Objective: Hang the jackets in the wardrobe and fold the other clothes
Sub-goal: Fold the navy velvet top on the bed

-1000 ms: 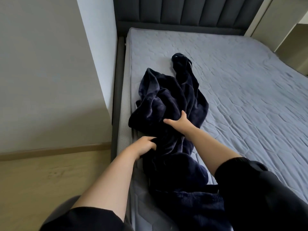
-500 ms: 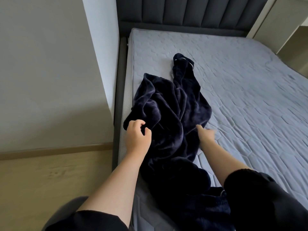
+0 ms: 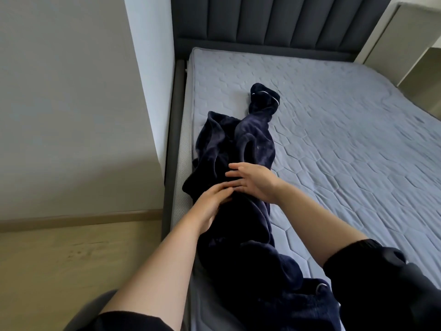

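Left hand (image 3: 211, 200) & right hand (image 3: 254, 181) are both resting open on dark navy plush garment (image 3: 241, 144), fingers fairly straight, gripping nothing, tips nearly meeting over its middle. Garment is lying bunched lengthwise along left edge of grey quilted mattress (image 3: 346, 139), its white-piped end pointing twd dark grey padded headboard (image 3: 274, 17), near end running out of view beside black sleeve (image 3: 381, 280) on right arm

Single head-worn wide-angle view, forward and down over the mattress (image 3: 334, 144) from its near-left edge
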A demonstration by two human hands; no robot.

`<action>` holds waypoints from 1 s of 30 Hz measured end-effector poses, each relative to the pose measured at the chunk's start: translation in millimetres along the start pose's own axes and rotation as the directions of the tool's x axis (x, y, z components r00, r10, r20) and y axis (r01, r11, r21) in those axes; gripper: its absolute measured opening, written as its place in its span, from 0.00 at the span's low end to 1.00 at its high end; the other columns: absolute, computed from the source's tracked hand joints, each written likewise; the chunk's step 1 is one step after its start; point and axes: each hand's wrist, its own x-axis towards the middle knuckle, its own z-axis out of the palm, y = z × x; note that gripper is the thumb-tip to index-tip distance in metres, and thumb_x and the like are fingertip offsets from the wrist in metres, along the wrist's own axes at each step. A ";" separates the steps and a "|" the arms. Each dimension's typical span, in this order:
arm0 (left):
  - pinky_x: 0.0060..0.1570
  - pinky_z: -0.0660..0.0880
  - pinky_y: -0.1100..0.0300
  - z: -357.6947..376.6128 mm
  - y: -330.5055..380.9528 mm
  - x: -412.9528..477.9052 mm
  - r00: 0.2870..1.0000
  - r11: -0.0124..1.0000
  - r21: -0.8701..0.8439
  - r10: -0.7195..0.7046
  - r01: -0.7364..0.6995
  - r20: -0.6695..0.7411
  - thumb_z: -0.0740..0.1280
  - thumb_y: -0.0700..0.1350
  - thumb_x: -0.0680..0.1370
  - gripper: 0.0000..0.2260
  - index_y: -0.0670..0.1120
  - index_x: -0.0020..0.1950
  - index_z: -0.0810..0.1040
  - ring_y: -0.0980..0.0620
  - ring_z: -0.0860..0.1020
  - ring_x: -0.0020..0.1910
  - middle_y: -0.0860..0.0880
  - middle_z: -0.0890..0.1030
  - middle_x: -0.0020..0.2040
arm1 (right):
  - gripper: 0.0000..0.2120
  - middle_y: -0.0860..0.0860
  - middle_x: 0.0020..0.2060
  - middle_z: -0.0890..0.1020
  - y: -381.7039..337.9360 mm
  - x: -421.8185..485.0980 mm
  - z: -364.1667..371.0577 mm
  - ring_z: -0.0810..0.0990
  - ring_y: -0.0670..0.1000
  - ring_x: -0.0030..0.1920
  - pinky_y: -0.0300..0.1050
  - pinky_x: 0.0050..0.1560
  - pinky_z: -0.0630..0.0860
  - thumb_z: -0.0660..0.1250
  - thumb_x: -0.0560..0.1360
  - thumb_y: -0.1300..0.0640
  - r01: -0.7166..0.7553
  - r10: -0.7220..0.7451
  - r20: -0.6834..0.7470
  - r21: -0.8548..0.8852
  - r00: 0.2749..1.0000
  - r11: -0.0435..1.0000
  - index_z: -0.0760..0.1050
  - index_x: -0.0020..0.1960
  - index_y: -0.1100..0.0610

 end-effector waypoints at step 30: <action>0.39 0.77 0.60 -5.5 -15.1 5.3 0.980 0.993 0.110 -0.026 0.049 -0.198 0.66 0.39 0.77 0.09 0.48 0.39 0.82 0.51 0.82 0.36 0.48 0.84 0.36 | 0.35 0.47 0.39 0.75 13.8 5.1 -22.9 0.76 0.47 0.36 0.40 0.41 0.77 0.60 0.74 0.66 0.184 -0.408 -0.070 -0.815 0.910 0.550 0.59 0.71 0.35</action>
